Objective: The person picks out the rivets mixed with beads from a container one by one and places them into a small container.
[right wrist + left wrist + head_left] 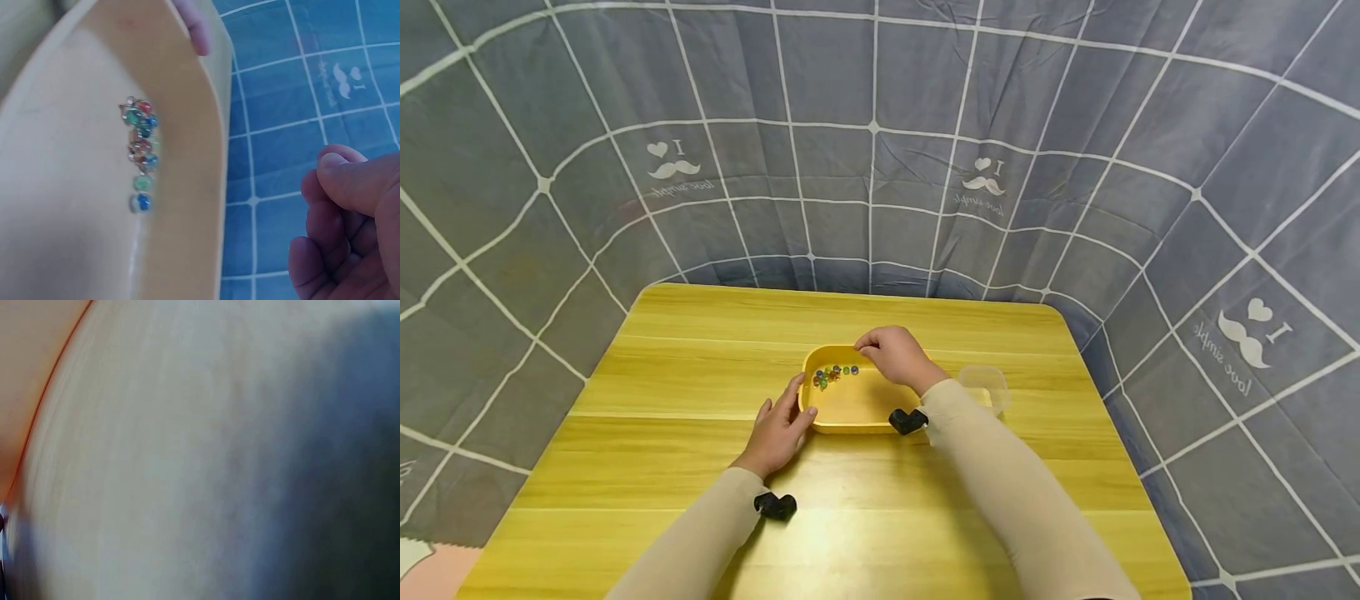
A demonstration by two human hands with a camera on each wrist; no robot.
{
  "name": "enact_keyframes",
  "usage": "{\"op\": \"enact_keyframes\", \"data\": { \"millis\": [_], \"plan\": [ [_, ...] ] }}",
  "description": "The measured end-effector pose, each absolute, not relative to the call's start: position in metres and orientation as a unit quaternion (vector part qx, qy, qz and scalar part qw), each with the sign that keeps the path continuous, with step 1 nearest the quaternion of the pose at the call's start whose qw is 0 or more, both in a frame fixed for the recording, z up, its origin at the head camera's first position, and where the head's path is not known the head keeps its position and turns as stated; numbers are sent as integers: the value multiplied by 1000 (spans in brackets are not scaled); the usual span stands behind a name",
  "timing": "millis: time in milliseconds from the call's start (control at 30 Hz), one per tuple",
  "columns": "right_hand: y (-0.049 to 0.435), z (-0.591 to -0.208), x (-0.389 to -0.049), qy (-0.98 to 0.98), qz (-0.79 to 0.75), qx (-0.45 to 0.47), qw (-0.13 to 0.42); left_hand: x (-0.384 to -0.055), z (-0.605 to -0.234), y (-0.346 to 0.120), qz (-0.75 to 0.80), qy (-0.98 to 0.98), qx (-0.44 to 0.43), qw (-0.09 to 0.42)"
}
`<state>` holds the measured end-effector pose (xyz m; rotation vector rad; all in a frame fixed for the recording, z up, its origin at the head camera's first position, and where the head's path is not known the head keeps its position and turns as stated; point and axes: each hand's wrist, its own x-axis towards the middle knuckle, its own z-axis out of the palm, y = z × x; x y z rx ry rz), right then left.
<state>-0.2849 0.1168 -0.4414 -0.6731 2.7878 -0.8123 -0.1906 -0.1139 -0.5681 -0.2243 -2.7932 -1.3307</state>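
Grip: left hand (778, 435) holds the near-left corner of the shallow, smooth yellow tray (850, 427), we judge to steady it. Glossy, clear-and-coloured marbles (837, 373) cluster inside, toward its far left; perhaps a slight tilt gathers them. Right hand (898, 354) hovers by the far rim, fingers curled; we see nothing held. Rightmost, a translucent, round-cornered box (992, 379).

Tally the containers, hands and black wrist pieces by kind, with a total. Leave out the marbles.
Yellow rectangular round-cornered tray: 1
Clear plastic container: 1
Left hand and right hand: 2
Small black wrist pieces: 2
Total: 6
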Motion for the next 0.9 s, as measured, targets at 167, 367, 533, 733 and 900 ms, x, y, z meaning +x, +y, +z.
{"op": "enact_keyframes", "data": {
  "millis": [167,367,533,733,900],
  "plan": [
    [126,-436,-287,932,-277,-221,72,-191,-568,-115,-431,-899,-71,16],
    [142,-432,-289,932,-290,-207,71,-192,-569,-115,-437,-896,-73,10],
    [159,-427,-291,933,-289,-203,64,-193,-569,-114,-436,-897,-71,7],
    [183,-421,-295,938,-282,-194,60,-193,-567,-113,-437,-897,-72,8],
    [204,-420,-298,944,-274,-175,60,-194,-567,-112,-441,-895,-72,9]
  ]
}}
